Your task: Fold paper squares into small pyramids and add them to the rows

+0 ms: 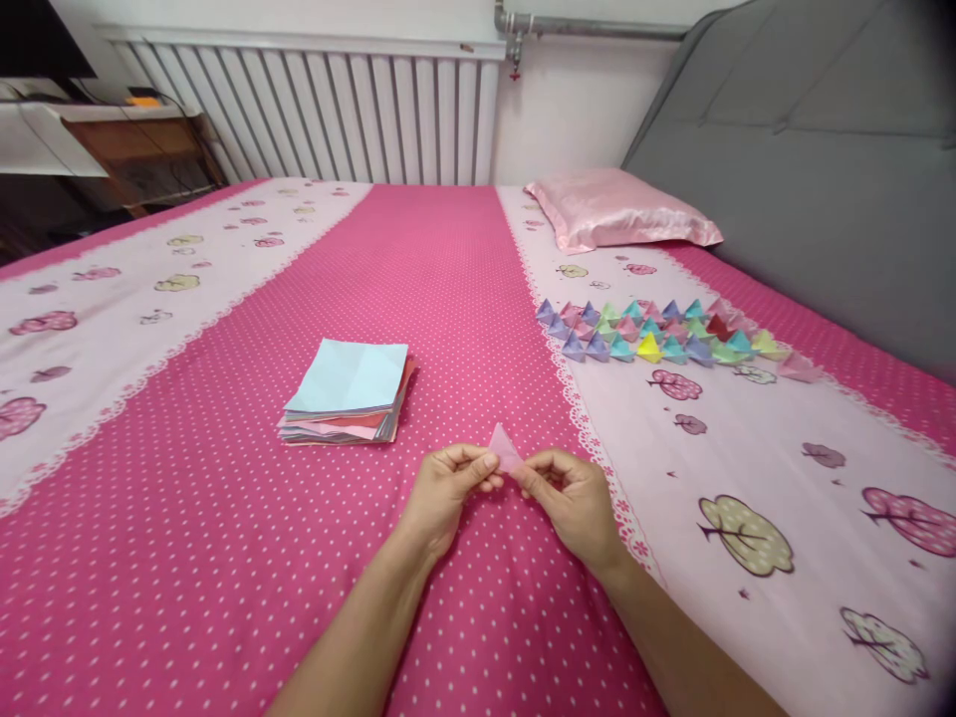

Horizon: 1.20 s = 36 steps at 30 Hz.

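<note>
A small pink folded paper [504, 448] with a pointed top is held between both hands, above the dotted bedspread. My left hand [452, 488] pinches its left lower corner between thumb and fingers. On the other side, my right hand [572, 498] pinches the right lower corner. Left of my hands lies a stack of square coloured paper [348, 378], light blue on top with creases showing. Several folded paper boats [649, 348] in purple, pink, green, blue and yellow stand in rows to the right, beyond my right hand.
A pink satin pillow [619, 209] lies at the far right, against a grey padded headboard [814, 149]. The bed [440, 269] has a pink dotted and tree-patterned cover. Behind it stands a white radiator [329, 110], with a wooden desk [134, 139] at the far left.
</note>
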Each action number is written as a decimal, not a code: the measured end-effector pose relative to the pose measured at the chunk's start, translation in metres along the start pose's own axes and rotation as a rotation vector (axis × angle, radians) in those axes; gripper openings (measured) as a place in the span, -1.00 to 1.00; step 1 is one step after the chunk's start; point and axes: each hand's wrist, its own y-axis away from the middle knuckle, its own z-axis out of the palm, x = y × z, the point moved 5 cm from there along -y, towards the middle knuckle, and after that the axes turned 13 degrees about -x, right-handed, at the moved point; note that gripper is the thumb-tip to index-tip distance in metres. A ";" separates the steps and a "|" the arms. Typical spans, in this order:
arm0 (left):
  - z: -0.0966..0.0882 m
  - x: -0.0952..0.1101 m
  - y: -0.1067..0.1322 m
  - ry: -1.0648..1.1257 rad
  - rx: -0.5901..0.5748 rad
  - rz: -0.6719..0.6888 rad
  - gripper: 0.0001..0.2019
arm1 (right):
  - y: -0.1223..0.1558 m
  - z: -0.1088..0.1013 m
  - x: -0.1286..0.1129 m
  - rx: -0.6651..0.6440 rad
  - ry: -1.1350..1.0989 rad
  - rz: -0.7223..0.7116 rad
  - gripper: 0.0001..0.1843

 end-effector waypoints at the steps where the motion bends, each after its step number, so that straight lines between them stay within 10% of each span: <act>1: 0.000 0.000 0.000 0.000 0.004 0.002 -0.78 | 0.000 0.001 0.000 -0.007 -0.007 0.002 -0.79; 36: 0.009 -0.007 -0.001 -0.150 -0.143 -0.087 -0.76 | -0.005 0.002 0.017 -0.057 -0.360 0.020 -0.78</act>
